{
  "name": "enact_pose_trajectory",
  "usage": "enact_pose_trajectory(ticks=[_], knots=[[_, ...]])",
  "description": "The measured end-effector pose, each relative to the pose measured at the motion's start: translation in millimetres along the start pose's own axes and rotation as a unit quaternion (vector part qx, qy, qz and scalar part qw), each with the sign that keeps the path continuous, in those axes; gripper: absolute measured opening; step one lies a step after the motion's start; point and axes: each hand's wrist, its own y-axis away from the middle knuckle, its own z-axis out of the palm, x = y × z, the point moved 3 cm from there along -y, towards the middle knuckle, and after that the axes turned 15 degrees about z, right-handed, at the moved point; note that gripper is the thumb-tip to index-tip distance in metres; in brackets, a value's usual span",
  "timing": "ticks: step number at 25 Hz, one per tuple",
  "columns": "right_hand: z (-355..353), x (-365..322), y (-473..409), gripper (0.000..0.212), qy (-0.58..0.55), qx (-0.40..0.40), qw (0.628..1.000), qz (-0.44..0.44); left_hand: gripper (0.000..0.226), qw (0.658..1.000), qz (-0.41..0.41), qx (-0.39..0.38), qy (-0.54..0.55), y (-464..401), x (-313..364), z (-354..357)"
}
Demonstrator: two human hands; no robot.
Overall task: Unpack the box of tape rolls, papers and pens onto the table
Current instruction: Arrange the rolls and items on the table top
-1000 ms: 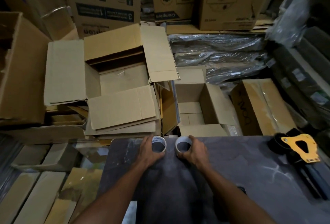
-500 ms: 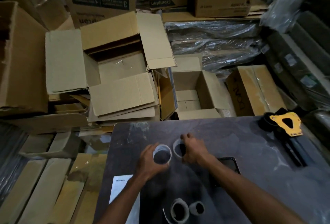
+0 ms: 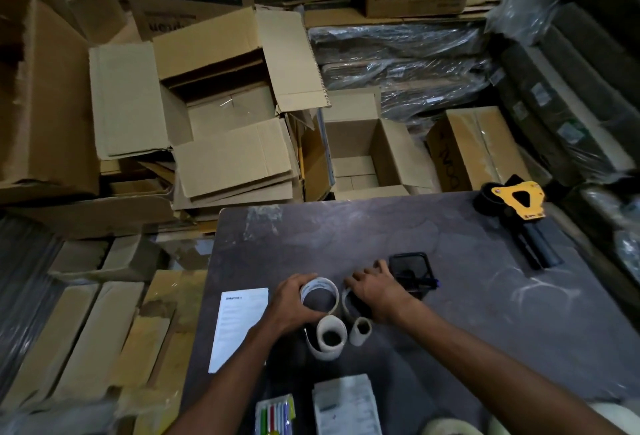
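Hands sat mid-worktop (image 3: 450,296). Left hand (image 3: 292,303) had its grip curled round a white tape roll (image 3: 320,296), upright on the worktop. Right hand (image 3: 375,291) lay over a second tape roll (image 3: 348,303) just right of the first; grip unclear, mostly hidden. Two small rolls (image 3: 330,334) stood just nearer than the held roll, printed paper (image 3: 239,323) left of it, pen pack (image 3: 275,415) nearer still.

Yellow tape dispenser (image 3: 519,199) on table (image 3: 450,244), open cartons (image 3: 221,116) behind

matt dark table (image 3: 450,296), corrugated cardboard boxes (image 3: 221,116)
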Motion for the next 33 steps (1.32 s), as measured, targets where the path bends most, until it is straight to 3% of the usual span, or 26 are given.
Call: enact_pose_trajectory(ticks=[4,7,13,21,26,29,33], knots=[[2.2,-1.0,10.6,0.07,-0.008,0.005,1.0,0.016,0.095,1.0,-0.01,-0.003,0.022,3.8,-1.1,2.7],[1.1,1.9,19.9,0.08,-0.011,-0.004,1.0,0.025,0.082,0.996,-0.028,-0.009,0.083,10.0,2.1,-0.1],[-6.6,13.2,45.2,0.078,-0.066,0.039,0.997,0.019,0.035,0.981,-0.088,0.113,0.129,37.9,-1.0,-16.5],[-17.2,39.0,91.4,0.056,-0.284,0.113,0.952,0.002,0.025,0.965,-0.069,0.215,0.133,78.0,51.1,-12.5],[13.2,53.6,137.1,0.038,-0.339,0.124,0.933,-0.009,0.022,0.943,-0.063,0.327,0.027,129.2,84.7,3.4],[45.6,61.3,170.9,0.027,-0.358,0.097,0.929,-0.012,0.026,0.947,-0.067,0.314,0.023,166.5,90.6,42.0],[93.7,73.8,198.9,0.034,-0.37,0.065,0.927,0.021,0.027,0.967,-0.045,0.25,0.008,194.4,115.0,107.0]])
